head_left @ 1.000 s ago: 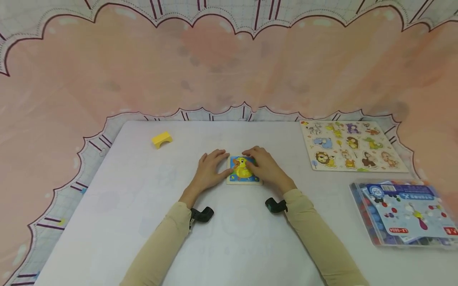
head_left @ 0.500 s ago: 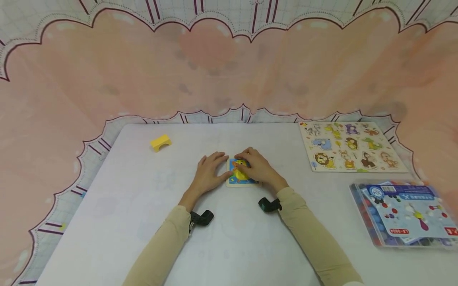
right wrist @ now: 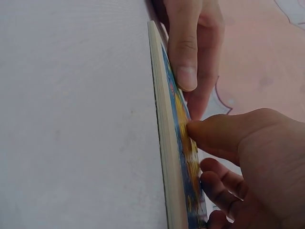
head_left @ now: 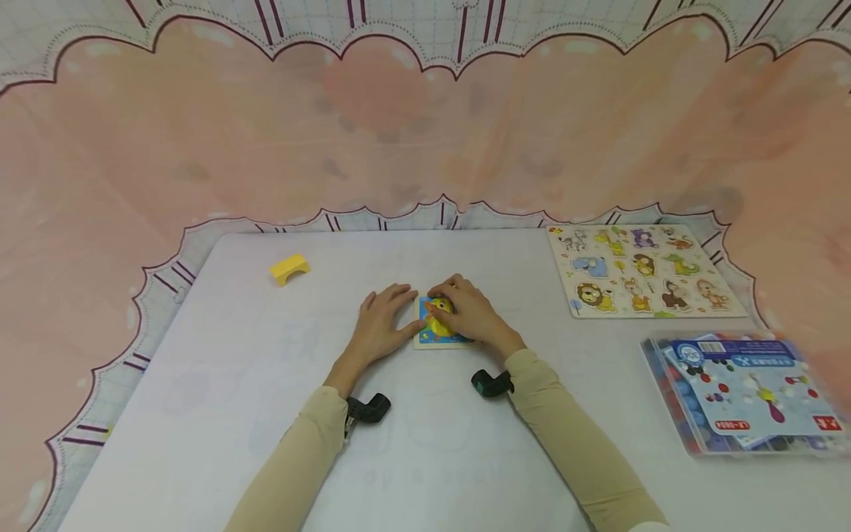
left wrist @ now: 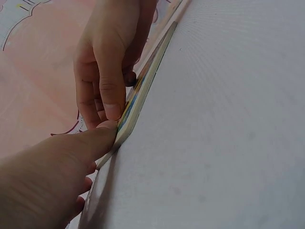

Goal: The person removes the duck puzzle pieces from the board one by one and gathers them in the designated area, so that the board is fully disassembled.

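A small square duck puzzle lies on the white table between the hands, a yellow duck on blue in a pale wooden frame. My left hand holds the frame's left side, thumb on its edge and fingers by the far left corner. In the left wrist view the left thumb presses the frame. Over the duck, my right hand has curled fingers and pinches at a yellow puzzle piece, covering much of the picture. The right thumb touches the duck's surface in the right wrist view.
A yellow arch block sits at the far left of the table. At the far right lies an animal puzzle board, with a clear plastic box of coloured pieces nearer. A patterned cloth rises behind.
My right hand has shifted left across the duck picture, its fingertips now near the duck's head. The left hand stays at the frame's left side. The head view has shifted slightly.
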`<state>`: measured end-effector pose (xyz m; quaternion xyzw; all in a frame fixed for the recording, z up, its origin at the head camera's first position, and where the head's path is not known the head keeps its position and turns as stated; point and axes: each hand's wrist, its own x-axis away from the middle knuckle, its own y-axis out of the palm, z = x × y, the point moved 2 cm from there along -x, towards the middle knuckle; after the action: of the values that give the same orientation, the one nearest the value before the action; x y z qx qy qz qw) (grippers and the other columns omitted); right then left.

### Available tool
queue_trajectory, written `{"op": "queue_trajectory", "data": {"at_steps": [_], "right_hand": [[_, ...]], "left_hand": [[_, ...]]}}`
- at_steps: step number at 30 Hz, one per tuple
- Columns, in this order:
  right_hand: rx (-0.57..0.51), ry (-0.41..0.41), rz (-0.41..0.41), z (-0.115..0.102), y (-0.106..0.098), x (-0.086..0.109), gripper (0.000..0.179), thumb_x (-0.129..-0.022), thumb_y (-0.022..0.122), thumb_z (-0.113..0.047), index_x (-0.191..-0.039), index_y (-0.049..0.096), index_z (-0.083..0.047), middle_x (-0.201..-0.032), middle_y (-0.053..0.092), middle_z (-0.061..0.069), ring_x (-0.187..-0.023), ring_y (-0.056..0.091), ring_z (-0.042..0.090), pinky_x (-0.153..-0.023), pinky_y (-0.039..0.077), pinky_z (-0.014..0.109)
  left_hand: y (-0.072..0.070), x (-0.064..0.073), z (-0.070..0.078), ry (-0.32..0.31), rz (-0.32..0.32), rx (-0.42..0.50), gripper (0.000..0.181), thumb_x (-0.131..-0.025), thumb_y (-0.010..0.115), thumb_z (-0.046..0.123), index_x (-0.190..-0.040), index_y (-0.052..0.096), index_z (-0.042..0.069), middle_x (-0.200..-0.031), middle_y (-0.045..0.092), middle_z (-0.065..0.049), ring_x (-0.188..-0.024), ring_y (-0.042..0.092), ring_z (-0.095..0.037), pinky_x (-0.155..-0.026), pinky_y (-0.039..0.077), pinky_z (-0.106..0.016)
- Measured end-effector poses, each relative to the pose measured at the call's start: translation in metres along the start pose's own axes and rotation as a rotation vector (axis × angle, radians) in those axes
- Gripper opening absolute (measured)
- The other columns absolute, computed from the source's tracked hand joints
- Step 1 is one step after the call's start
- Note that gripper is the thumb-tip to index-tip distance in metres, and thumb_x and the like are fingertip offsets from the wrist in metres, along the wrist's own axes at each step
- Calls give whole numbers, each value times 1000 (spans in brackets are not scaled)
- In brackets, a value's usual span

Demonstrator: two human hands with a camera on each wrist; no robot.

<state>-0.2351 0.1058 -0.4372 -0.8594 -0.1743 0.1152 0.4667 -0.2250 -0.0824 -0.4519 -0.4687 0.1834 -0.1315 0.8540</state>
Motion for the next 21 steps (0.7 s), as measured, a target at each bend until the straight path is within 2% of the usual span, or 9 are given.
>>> {"op": "queue_trajectory", "data": {"at_steps": [11, 17, 21], "right_hand": [[-79, 24, -53, 1, -4, -3, 37, -91, 63, -26, -125, 57, -12, -119, 51, 9, -107, 52, 25, -95, 45, 44], [-117, -5, -32, 2, -4, -4, 38, -91, 62, -27, -125, 54, -12, -118, 53, 9, -106, 52, 23, -94, 44, 44], [-180, -21, -5, 3, -2, -4, 34, -92, 61, -24, -123, 54, -12, -117, 54, 7, -104, 52, 21, -93, 45, 40]], "left_hand": [[-3, 0, 4, -3, -7, 21, 58, -86, 65, 42, -134, 53, 12, -143, 47, -10, -139, 34, -28, -115, 15, -56], [-3, 0, 3, -8, -2, 27, 59, -86, 66, 42, -134, 53, 12, -144, 46, -10, -139, 34, -28, -115, 14, -56], [-2, 0, 3, -10, -6, 32, 59, -86, 66, 42, -134, 53, 12, -144, 46, -9, -139, 34, -28, -116, 14, -56]]}}
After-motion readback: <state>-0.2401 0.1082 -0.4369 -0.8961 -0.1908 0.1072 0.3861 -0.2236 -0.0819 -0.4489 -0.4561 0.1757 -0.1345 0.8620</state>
